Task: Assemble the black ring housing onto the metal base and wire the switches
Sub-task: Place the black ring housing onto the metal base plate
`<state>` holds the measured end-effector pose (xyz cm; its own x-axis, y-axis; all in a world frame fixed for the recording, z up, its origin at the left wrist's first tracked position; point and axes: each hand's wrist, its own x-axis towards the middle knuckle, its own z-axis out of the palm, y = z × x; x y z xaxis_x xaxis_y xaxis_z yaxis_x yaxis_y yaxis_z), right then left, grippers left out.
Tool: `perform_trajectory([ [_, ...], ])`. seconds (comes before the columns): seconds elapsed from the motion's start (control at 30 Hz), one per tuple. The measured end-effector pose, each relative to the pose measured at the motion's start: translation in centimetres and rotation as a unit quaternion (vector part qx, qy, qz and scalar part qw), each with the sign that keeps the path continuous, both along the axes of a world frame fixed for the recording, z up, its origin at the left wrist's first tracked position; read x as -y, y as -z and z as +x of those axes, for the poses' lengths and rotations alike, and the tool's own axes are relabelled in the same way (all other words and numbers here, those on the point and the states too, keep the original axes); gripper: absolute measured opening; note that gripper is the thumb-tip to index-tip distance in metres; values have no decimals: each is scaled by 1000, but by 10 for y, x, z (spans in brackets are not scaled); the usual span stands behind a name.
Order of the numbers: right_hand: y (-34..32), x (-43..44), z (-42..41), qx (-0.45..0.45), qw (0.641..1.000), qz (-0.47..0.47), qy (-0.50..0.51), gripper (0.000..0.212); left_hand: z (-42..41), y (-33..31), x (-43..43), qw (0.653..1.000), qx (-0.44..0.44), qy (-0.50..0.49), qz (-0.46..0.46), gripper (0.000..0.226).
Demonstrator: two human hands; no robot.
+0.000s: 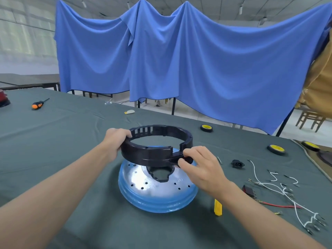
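Hands (115,141) (199,166) grip black ring housing (143,155) above metal base (156,191).

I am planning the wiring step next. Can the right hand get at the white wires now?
Probably not at once: the right hand grips the black ring housing with the left hand. The white wires lie uncovered to its right, so after letting go the way looks free.

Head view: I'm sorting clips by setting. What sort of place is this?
Likely a workshop or assembly hall staged for recording: a long cloth-covered table strewn with loose wires, a screwdriver and yellow wheels, with blue sheets hung behind as a backdrop.
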<state>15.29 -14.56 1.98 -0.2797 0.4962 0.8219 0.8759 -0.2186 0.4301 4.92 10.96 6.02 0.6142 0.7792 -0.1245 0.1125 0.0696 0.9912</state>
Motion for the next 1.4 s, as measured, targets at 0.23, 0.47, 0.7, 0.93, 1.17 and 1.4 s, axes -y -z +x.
perform_trajectory([
  [0.23, 3, 7, -23, 22, 997, -70, -37, 16, -6, 6, 3, 999, 25, 41, -4, 16],
  [0.47, 4, 9, -39, 45, 991, -117, -56, 16, -9, 12, 10, 995, 7, 102, -8, 29],
  [0.7, 6, 16, -48, 54, 983, -164, -54, 8, -14, 22, 17, 990, -13, 142, 7, 30],
  [0.93, -4, 13, -49, -64, 993, -84, -61, 26, -16, 20, 22, 993, -53, 85, 70, 23],
  [1.17, -4, -2, -15, -515, 844, 24, 147, 39, -30, 25, 47, 992, -103, -67, 39, 25],
  [1.4, 5, -12, -14, -668, 739, 15, 81, 31, -23, 36, 72, 993, -110, -39, 28, 50],
])
